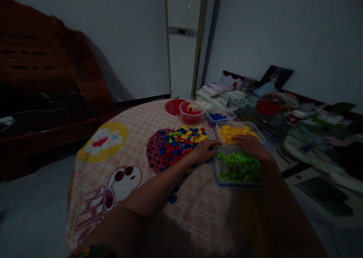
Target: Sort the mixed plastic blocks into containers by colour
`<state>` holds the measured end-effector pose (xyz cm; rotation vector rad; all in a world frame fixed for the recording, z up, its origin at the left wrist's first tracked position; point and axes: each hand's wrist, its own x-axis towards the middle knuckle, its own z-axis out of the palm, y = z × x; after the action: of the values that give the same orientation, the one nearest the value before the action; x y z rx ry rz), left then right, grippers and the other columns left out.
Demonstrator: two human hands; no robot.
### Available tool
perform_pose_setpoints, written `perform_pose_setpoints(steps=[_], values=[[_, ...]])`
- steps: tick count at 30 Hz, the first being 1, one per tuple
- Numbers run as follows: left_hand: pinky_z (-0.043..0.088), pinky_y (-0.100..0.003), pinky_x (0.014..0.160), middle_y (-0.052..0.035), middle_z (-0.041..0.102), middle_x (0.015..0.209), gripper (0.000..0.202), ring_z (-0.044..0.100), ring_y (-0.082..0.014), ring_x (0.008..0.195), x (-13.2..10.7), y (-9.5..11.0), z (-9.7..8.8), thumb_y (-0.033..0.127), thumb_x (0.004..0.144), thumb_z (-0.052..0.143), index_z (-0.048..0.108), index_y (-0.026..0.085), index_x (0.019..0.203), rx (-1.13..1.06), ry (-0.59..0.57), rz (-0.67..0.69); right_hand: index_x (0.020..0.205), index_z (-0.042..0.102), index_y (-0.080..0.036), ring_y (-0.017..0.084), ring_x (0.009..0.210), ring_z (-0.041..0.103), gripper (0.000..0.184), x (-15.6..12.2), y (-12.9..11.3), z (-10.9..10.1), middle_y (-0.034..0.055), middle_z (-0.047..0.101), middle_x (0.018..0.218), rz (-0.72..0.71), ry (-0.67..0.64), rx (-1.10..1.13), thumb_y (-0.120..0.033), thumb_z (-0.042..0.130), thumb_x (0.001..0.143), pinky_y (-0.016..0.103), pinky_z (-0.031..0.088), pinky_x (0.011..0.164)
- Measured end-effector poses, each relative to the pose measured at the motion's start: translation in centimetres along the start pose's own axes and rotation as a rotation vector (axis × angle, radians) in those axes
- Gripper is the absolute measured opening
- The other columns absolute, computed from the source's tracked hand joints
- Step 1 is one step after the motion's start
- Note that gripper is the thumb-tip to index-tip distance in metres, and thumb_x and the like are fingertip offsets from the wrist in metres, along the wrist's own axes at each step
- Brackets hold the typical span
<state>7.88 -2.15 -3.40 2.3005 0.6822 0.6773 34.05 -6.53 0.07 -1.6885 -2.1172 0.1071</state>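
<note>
The left hand (203,152) and right hand (252,147) are at the clear tub (238,183) of green blocks (239,167); whether they grip it, I cannot tell. Yellow blocks (236,132) and blue blocks (217,116) look separated already; a mixed pile (177,146) remains on the table (195,212).

Free room over the tablecloth (138,137), left of the brick pile (181,146); rightward, boxes (236,183) as barriers

1 head-worn cam, 1 view. Looks from above the near side of the bench (138,116), forward and down, past the far edge to the wall (127,42). Close to left hand (204,151) and right hand (252,146); wide field, bench's left edge included.
</note>
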Motion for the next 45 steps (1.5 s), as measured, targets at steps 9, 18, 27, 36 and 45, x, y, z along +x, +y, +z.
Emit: perform_pose_setpoints(steps=[9,18,27,36,45], values=[[0.053,-0.029,0.086,-0.0076,0.077,0.106,0.034,0.071,-0.0205,0.094,-0.1,-2.7,-7.1,0.023,0.084,0.064,0.074,0.015,0.116,0.058,0.108,-0.141,0.102,0.081,-0.021,0.028,0.102,0.075,0.039,-1.4,1.5,2.3,0.0107,0.079,0.107,-0.039,0.045,0.078,-0.037,0.046,0.093,0.045,0.059,0.093],[0.05,-0.032,0.084,-0.0088,0.077,0.09,0.021,0.069,-0.0247,0.09,-3.5,-9.8,-13.5,0.026,0.08,0.072,0.077,0.014,0.096,0.401,0.253,-0.622,0.104,0.081,-0.02,0.03,0.105,0.074,0.04,-1.4,1.5,2.5,0.0122,0.079,0.11,0.005,0.032,0.093,-0.038,0.047,0.093,0.045,0.058,0.095],[0.045,-0.027,0.069,-0.0016,0.07,0.067,0.01,0.062,-0.0172,0.071,-3.6,-9.5,-13.6,0.024,0.077,0.073,0.075,0.014,0.08,0.25,0.333,-0.607,0.104,0.081,-0.02,0.03,0.105,0.074,0.041,-1.3,1.0,2.0,0.0116,0.079,0.11,0.052,0.024,0.113,-0.039,0.048,0.092,0.046,0.057,0.097],[0.043,-0.021,0.06,-0.0009,0.068,0.07,0.024,0.059,-0.0118,0.063,-0.4,-2.4,-8.1,0.025,0.079,0.067,0.077,0.012,0.097,-0.263,0.127,-0.142,0.105,0.081,-0.019,0.031,0.106,0.073,0.039,-1.2,0.8,1.7,0.0118,0.079,0.11,0.047,-0.001,0.094,-0.037,0.048,0.092,0.045,0.057,0.096],[0.04,-0.017,0.056,0.0017,0.063,0.063,0.028,0.053,-0.0075,0.055,-0.4,1.6,-1.4,0.011,0.085,0.062,0.078,0.013,0.108,-0.506,-0.222,-0.068,0.104,0.082,-0.022,0.029,0.104,0.074,0.038,-1.3,0.9,2.0,0.0092,0.079,0.108,0.051,0.024,0.102,-0.037,0.048,0.093,0.042,0.058,0.095]])
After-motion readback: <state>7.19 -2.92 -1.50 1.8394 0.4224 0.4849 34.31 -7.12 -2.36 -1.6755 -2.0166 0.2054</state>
